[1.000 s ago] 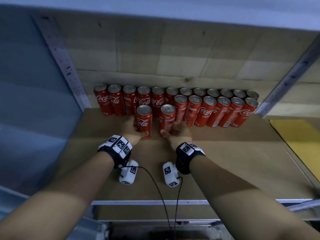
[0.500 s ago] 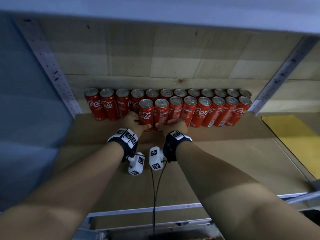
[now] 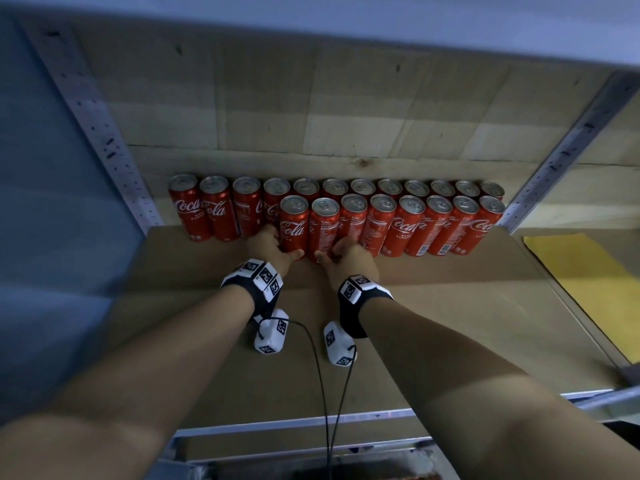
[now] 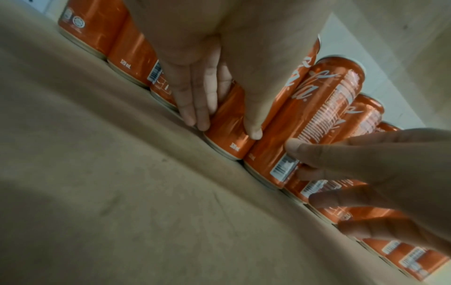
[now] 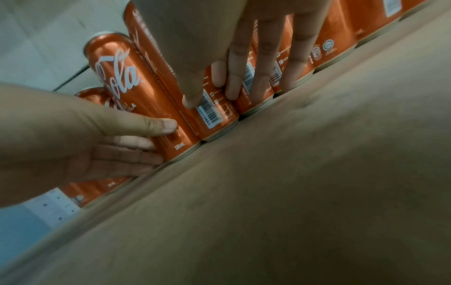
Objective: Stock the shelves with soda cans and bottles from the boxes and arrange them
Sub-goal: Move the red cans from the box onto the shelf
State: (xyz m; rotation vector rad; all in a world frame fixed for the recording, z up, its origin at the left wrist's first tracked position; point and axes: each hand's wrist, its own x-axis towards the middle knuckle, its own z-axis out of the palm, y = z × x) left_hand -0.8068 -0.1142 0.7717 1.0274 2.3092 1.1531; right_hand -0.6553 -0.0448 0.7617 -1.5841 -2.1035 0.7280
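— Two rows of red cans (image 3: 408,225) stand upright at the back of the shelf (image 3: 433,306)?

— Yes. Left hand (image 3: 268,245) wraps one front-row can (image 3: 293,225); right hand (image 3: 349,254) wraps its neighbour (image 3: 323,226). Both cans stand on the shelf, touching.

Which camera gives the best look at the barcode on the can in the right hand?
The right wrist view: the barcode faces it, just below the right hand's thumb. The left wrist view shows it smaller at the can's base; the head view cannot resolve it.
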